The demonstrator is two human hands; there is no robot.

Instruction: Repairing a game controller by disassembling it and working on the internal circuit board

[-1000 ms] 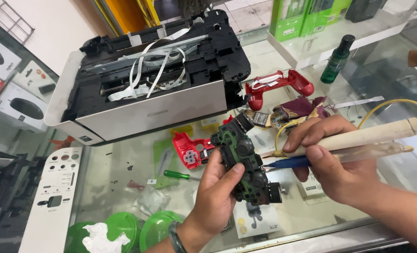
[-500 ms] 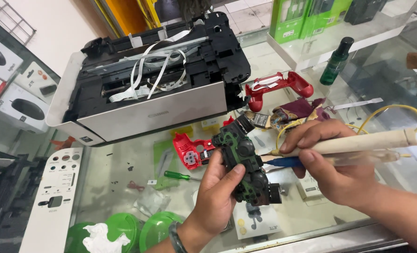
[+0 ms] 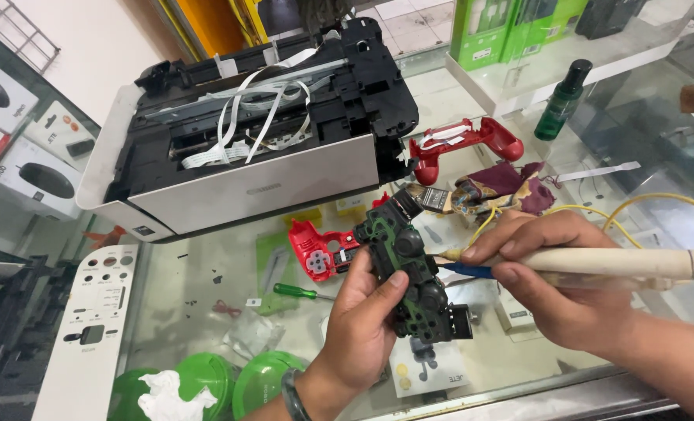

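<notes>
Gamepad circuit board under soldering iron at glass worktop.

Left hand (image 3: 362, 327) grips the green circuit board (image 3: 405, 269), with its black thumbsticks, from below, fingers wrapped around its lower edge, above the glass worktop (image 3: 207, 265). Right hand (image 3: 561, 284) has its fingers pinching the cream-handled soldering iron (image 3: 596, 263), tip just beside the board's right edge. Red shell half (image 3: 316, 251) lies just left of the board; a second red shell (image 3: 464, 140) lies beside the opened printer (image 3: 253, 132). Green screwdriver (image 3: 300, 292) lies nearby.

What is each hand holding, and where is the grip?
Left hand grips the green controller circuit board by its lower edge; right hand holds a cream-handled soldering iron near its front end.
</notes>
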